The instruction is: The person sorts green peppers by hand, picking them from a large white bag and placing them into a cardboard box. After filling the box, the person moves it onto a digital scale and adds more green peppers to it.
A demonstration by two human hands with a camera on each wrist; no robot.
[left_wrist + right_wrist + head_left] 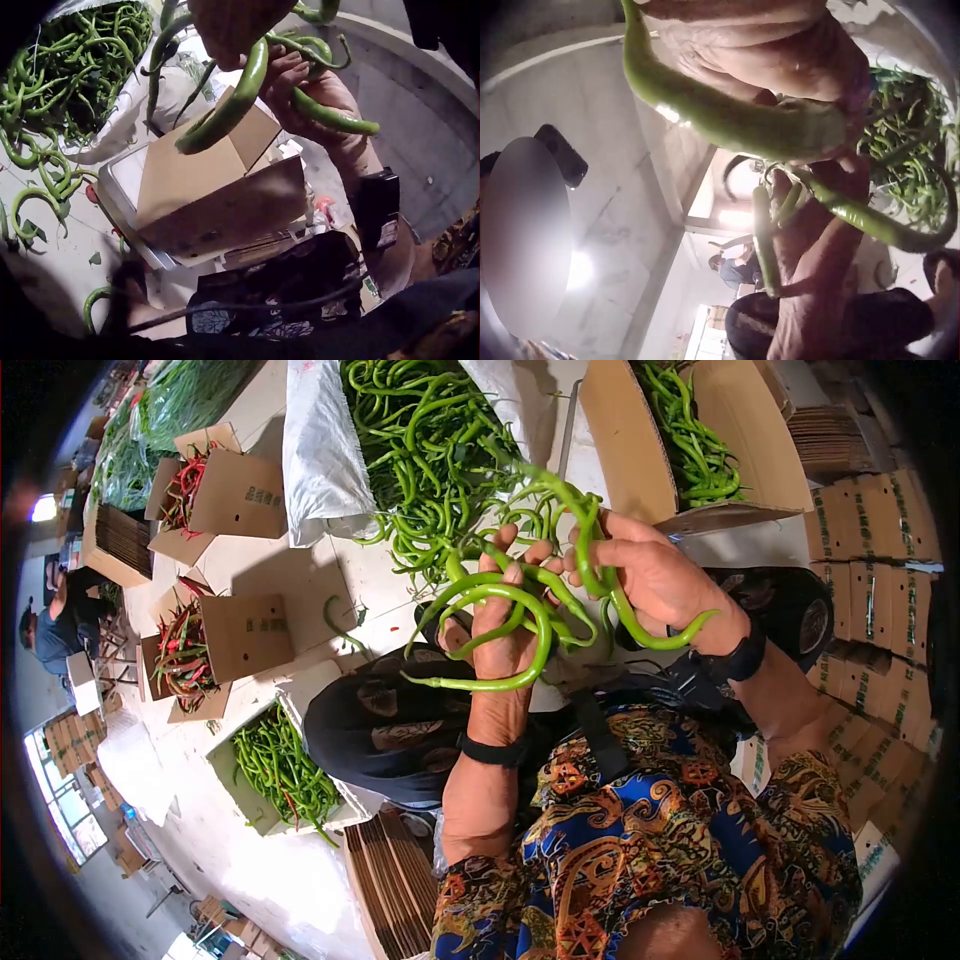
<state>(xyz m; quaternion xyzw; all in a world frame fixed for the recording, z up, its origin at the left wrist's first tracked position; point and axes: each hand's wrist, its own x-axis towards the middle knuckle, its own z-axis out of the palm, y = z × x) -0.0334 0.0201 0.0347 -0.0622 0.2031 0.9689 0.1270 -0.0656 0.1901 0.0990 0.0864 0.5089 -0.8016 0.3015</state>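
In the head view my left hand (497, 625) holds several long green chili peppers (545, 638), which curl over its fingers and palm. To the right of it, my right hand (668, 578) grips long curved green chili peppers (645, 632) between thumb and fingers, one tail hanging past the wrist. The hands are close together, raised over the lap. A thick green pepper (727, 127) crosses in front of the right hand in the right wrist view. Below the hands, a white sack (322, 470) spills a heap of green peppers (425, 450) onto the floor.
An open carton (625, 435) with green peppers stands at the upper right. Two cartons (240, 495) with red peppers are at the left, near a white crate (262, 825) of green ones. Flattened cardboard (390, 890) lies beside the left knee; another person (52, 630) sits far left.
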